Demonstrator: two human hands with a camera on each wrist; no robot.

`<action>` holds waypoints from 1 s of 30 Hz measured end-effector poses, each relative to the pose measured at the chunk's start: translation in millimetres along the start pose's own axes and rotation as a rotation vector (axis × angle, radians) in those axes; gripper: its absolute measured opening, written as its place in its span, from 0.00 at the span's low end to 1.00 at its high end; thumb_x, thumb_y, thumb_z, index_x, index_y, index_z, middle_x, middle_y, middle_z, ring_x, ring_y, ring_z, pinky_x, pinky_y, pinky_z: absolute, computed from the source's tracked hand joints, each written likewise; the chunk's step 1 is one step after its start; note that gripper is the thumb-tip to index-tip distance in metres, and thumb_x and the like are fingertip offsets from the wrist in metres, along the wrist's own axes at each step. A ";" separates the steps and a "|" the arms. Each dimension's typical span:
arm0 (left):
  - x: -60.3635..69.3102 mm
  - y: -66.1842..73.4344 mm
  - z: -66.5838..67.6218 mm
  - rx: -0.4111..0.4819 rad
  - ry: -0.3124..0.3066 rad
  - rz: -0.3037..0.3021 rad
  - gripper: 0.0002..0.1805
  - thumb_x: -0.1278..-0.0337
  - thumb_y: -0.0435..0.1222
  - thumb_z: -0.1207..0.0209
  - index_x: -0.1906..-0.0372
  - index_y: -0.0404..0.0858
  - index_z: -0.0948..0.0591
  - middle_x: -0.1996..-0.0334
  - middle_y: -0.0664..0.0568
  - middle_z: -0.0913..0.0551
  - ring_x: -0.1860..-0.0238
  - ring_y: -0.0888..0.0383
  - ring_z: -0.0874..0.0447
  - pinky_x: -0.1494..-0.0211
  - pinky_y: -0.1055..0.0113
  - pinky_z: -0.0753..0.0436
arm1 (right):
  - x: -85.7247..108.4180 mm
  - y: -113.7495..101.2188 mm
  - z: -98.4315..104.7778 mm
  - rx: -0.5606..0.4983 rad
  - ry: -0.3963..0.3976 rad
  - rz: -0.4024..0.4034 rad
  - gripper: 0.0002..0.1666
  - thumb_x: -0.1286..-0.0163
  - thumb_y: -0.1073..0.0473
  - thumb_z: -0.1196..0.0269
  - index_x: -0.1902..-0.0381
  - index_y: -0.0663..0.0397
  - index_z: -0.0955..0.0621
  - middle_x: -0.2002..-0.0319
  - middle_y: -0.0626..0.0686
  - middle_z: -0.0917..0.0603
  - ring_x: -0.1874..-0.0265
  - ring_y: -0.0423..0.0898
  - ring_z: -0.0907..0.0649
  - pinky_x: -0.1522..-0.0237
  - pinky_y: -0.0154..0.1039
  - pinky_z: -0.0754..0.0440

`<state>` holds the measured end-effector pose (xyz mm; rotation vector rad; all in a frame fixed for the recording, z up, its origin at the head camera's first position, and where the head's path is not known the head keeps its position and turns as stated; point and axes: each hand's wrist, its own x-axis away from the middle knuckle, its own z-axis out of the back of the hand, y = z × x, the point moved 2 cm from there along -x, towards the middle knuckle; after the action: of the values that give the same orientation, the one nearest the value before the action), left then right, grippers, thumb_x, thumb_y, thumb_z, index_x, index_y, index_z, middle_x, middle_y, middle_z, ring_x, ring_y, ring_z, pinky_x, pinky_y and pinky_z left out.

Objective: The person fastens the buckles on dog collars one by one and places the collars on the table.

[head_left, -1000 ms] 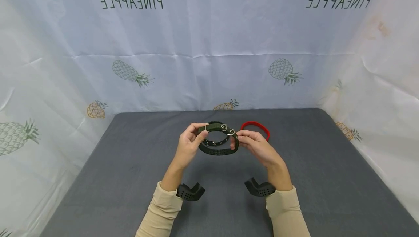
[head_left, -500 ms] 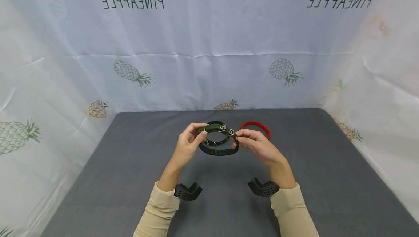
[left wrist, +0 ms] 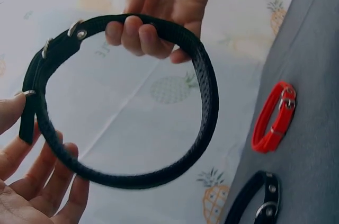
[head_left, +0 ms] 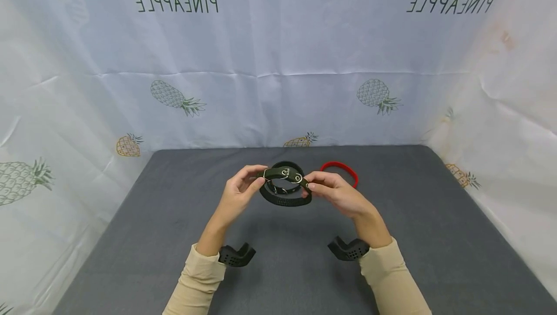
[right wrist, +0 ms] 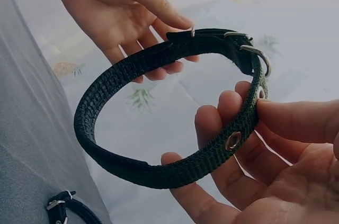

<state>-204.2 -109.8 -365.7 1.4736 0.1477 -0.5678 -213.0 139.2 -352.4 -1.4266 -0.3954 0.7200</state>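
Observation:
Both hands hold a dark green dog collar [head_left: 276,173] up above the table, buckled into a loop. At its left side, my left hand [head_left: 235,196] pinches the strap by the metal keeper and loose strap end, thumb in front. On the other side, my right hand [head_left: 341,198] grips the band between thumb and fingers, next to a metal eyelet, as the right wrist view shows. The buckle and D-ring [right wrist: 258,59] sit between the hands. Behind the held loop lies a black collar [head_left: 299,166] on the table, partly hidden by it in the head view.
A red collar [head_left: 353,175] lies on the grey tabletop [head_left: 174,223], just beyond my right hand. White curtains with pineapple prints [head_left: 278,107] hang behind the table and along both sides. Each wrist wears a black camera mount [head_left: 237,255].
My left hand has shifted left, and the green collar has come with it, turning slightly. My right hand has moved a little left too. The red and black collars stay put.

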 end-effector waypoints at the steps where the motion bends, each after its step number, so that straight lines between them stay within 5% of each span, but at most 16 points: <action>1: 0.8 -0.5 2.4 -0.007 0.006 -0.002 0.18 0.32 0.31 0.46 0.42 0.26 0.27 0.49 0.61 0.23 0.49 0.73 0.22 0.46 0.80 0.23 | -0.6 -0.6 -0.4 0.005 0.001 -0.003 0.11 0.24 0.61 0.49 0.55 0.41 0.20 0.63 0.40 0.19 0.60 0.37 0.20 0.49 0.34 0.21; 12: 9.6 -5.1 27.3 -0.041 0.106 -0.019 0.13 0.32 0.31 0.47 0.47 0.29 0.24 0.56 0.67 0.19 0.51 0.72 0.19 0.43 0.80 0.22 | -9.3 0.0 -3.8 0.060 0.040 -0.043 0.09 0.25 0.59 0.47 0.55 0.41 0.20 0.63 0.40 0.18 0.59 0.37 0.20 0.47 0.34 0.23; 19: 14.7 -9.6 39.9 -0.078 0.161 -0.087 0.10 0.32 0.28 0.49 0.51 0.33 0.22 0.60 0.68 0.18 0.56 0.73 0.18 0.48 0.79 0.20 | -17.3 2.7 -8.7 0.084 0.063 -0.051 0.17 0.26 0.61 0.46 0.48 0.70 0.25 0.62 0.40 0.18 0.60 0.36 0.18 0.47 0.33 0.23; 25: 19.1 -13.1 48.5 -0.086 0.212 -0.073 0.10 0.32 0.28 0.49 0.54 0.43 0.21 0.64 0.68 0.18 0.61 0.72 0.18 0.52 0.79 0.19 | -26.5 9.9 -15.0 0.105 0.064 -0.014 0.19 0.26 0.63 0.47 0.46 0.76 0.27 0.60 0.37 0.19 0.60 0.35 0.18 0.48 0.30 0.21; 30: 21.5 -13.1 55.8 -0.097 0.260 -0.057 0.12 0.32 0.28 0.49 0.55 0.47 0.20 0.67 0.65 0.18 0.64 0.71 0.19 0.52 0.79 0.20 | -36.0 18.4 -22.0 0.138 0.079 -0.019 0.17 0.26 0.66 0.47 0.46 0.74 0.26 0.54 0.55 0.19 0.60 0.36 0.17 0.48 0.31 0.20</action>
<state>-205.2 -169.3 -380.2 1.4482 0.4169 -0.4069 -229.0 98.7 -367.2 -1.3152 -0.2920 0.6607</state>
